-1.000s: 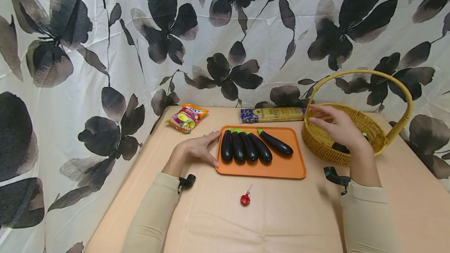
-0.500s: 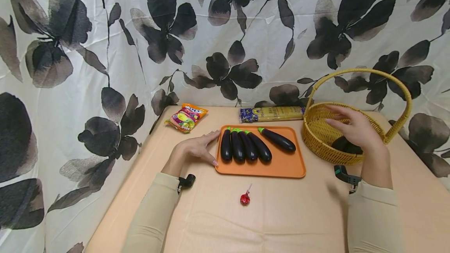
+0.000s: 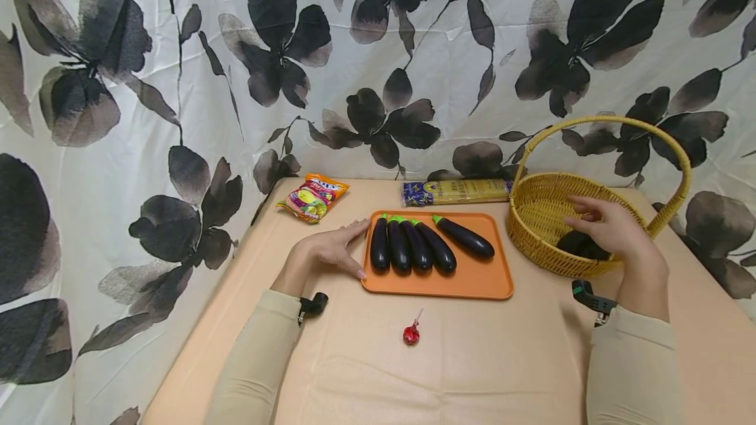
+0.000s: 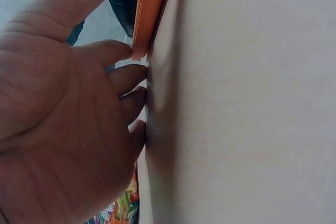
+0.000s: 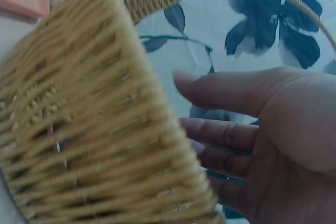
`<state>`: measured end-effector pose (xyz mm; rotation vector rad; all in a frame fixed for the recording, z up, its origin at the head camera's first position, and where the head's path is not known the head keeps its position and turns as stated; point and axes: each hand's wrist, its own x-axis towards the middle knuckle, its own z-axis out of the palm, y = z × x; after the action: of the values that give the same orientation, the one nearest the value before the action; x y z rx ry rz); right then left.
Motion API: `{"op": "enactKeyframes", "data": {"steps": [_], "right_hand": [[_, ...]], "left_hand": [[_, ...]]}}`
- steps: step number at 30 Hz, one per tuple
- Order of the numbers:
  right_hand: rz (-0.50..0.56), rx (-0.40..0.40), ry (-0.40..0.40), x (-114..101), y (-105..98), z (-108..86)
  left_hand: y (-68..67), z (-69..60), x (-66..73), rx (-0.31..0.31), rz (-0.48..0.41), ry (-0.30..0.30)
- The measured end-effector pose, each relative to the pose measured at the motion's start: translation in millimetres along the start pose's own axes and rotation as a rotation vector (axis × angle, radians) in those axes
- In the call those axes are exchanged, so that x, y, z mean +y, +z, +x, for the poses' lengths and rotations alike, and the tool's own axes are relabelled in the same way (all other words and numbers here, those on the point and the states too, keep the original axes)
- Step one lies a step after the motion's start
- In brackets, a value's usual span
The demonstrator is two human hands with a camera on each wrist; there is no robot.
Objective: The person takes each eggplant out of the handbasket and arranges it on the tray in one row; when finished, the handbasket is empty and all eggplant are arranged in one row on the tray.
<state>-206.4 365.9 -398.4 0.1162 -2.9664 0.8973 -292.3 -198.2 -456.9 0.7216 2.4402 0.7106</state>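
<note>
Several dark eggplants [image 3: 400, 248] with green stems lie on an orange tray [image 3: 472, 281]; one of them [image 3: 466, 239] is angled apart from the rest. At the tray's left edge my left hand [image 3: 332, 249] rests with fingers spread, thumb and fingertips touching the rim. My right hand [image 3: 614, 228] hovers over the yellow wicker basket [image 3: 531, 248], fingers relaxed, holding nothing. Beneath it a dark eggplant [image 3: 575, 245] lies inside the basket, partly hidden by the hand. In the right wrist view the basket's woven wall [image 5: 94, 129] stands beside the hand's fingers.
Behind the tray lies a long yellow-and-blue packet [image 3: 457, 192]. An orange candy bag [image 3: 314, 198] sits at the back left, and a red lollipop [image 3: 411, 333] lies in front of the tray. The basket's tall handle [image 3: 608, 120] arches over it. A floral cloth hangs behind.
My right hand has moved rightward over the basket, exposing more of its inside and the dark eggplant there. My left hand stays at the tray's edge.
</note>
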Motion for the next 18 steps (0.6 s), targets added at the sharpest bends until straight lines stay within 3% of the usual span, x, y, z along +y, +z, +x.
{"op": "enactKeyframes", "data": {"steps": [10,18], "right_hand": [[-0.086,-0.084,0.065,15.5,-1.5,-0.6],[-0.134,-0.119,0.048,19.2,1.5,2.8]], "left_hand": [[-0.8,-0.8,1.2,0.001,-0.005,-0.004],[-1.4,-0.6,2.0,-0.008,-0.020,-0.013]]}}
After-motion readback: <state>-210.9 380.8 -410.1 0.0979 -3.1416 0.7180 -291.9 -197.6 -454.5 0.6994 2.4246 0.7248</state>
